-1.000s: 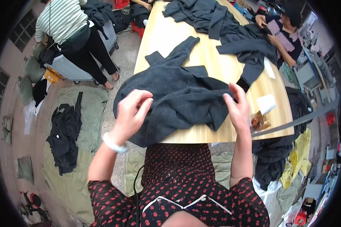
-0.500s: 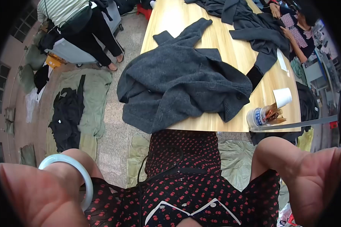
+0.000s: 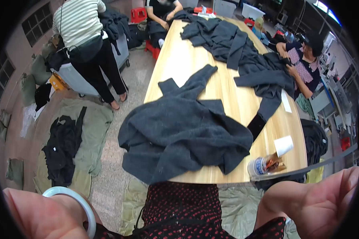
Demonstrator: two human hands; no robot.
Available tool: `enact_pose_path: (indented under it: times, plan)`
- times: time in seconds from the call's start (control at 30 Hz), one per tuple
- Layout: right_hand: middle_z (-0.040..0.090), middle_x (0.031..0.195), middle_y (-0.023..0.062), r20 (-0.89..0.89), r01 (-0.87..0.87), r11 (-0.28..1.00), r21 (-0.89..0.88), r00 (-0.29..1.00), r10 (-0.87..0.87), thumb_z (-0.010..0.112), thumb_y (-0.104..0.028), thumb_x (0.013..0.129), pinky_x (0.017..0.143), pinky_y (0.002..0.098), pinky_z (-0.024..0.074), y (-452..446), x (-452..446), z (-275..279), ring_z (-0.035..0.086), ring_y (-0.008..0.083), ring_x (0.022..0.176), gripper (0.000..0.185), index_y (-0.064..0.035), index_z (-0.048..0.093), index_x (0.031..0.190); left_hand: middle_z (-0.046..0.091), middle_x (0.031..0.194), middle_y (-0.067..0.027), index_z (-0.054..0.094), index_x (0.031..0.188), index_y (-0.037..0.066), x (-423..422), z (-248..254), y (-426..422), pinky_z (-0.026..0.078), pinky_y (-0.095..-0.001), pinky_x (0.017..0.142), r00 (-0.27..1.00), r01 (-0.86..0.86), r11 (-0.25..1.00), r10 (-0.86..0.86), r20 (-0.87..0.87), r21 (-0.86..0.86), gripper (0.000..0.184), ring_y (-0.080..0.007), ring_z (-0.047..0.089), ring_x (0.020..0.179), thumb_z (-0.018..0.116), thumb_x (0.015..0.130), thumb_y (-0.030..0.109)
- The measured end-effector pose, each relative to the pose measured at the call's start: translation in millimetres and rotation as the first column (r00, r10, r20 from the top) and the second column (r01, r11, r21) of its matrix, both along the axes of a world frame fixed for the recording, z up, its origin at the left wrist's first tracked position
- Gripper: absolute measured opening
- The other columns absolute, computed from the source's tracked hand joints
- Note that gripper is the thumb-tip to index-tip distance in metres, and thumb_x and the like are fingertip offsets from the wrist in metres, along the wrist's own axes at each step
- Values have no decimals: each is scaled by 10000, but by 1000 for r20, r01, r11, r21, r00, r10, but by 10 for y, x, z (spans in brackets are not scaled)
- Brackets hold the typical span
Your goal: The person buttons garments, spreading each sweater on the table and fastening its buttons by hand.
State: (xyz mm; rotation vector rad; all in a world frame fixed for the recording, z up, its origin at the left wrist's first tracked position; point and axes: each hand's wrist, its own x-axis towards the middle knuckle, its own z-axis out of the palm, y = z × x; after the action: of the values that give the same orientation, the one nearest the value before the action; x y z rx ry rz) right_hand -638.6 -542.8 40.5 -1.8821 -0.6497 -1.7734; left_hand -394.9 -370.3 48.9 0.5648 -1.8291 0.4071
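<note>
Watching the left hand (image 3: 36, 213) and right hand (image 3: 327, 199) hang well apart, short of the near edge of the counter (image 3: 169, 51).
From my remote seat both palms look bare, but the fingers run out of view, so I cannot tell whether they are spread or curled; the charcoal long-sleeved garment (image 3: 183, 139) lies rumpled on the counter's near end, hiding its near-left corner, where any overhang could drag it off; a wide sweep could topple the labelled jar (image 3: 257, 166) at the counter's near-right corner; and if the black-ended sleeve (image 3: 269, 105) farther up the counter is caught underneath, a tug could shift both.
</note>
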Motion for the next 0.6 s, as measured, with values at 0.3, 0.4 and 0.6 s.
enact_pose_path:
  times: [0.3, 0.4, 0.6]
  plan:
    - [563, 1118, 90, 13, -55, 998, 40, 998, 55, 558, -78, 843, 876, 310, 440, -222, 110, 16, 540, 190, 1038, 347, -9, 523, 1181, 582, 870, -133, 525, 978, -24, 117, 82, -135, 471, -309, 605, 1000, 5, 999, -4, 26, -48, 225, -240, 575, 673, 577, 849, 153]
    - [560, 1126, 90, 30, -84, 996, 33, 996, 83, 554, -84, 847, 878, 313, 439, -208, 102, 81, 536, 191, 1046, 348, -13, 521, 1186, 579, 877, -132, 521, 985, -19, 142, 86, -141, 472, -310, 604, 998, 17, 997, -12, 57, -74, 225, -241, 575, 674, 574, 852, 154]
    - [554, 1143, 88, 29, -128, 988, 83, 992, 126, 545, -95, 854, 884, 318, 435, -201, 198, -111, 527, 194, 1061, 349, -23, 519, 1195, 573, 892, -129, 513, 1001, -10, 207, 140, -52, 472, -312, 603, 999, -11, 996, 15, 52, -89, 227, -242, 574, 674, 568, 856, 157]
